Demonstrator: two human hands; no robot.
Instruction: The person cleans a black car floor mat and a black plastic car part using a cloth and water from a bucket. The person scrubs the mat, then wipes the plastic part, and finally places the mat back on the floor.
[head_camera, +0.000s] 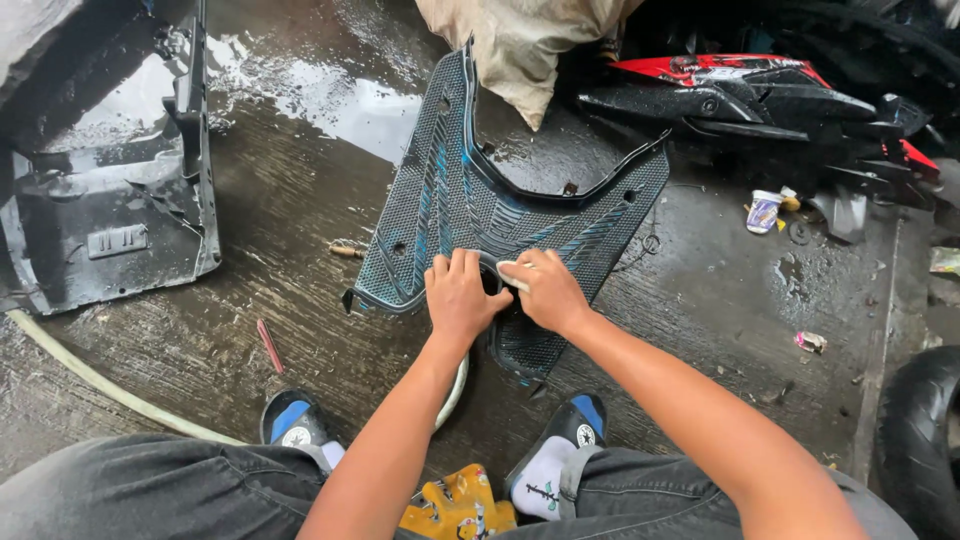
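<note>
Footboard panel (470, 190) lies flat on the wet floor (300, 330), centre of frame, a black textured sheet with blue stripes. Its long axis runs from lower centre, at the hands, up and slightly right toward the top centre, where it splits into two horns around a curved cut-out. The near end is the narrow one, and both hands sit there.

Left hand (462, 297): curled down on the panel's near edge, fingers folded over it, nothing separate seen in it. Right hand (545, 290): touching the left, fingers closed round a small pale thing (512, 272), likely a cloth or pad, cannot tell which, pressed on the panel just at the rim of a dark opening between the hands.

So the panel reaches away and up-frame from both grips; neither hand is clearly nearer, and the bulk lies beyond the fingertips.

A tan hose (100, 385) runs from the left edge toward lower centre. A second black panel (110, 220) lies at the left, well apart. Red and black fairings (750, 95) sit at upper right, a tyre (925, 440) at the lower right edge.
</note>
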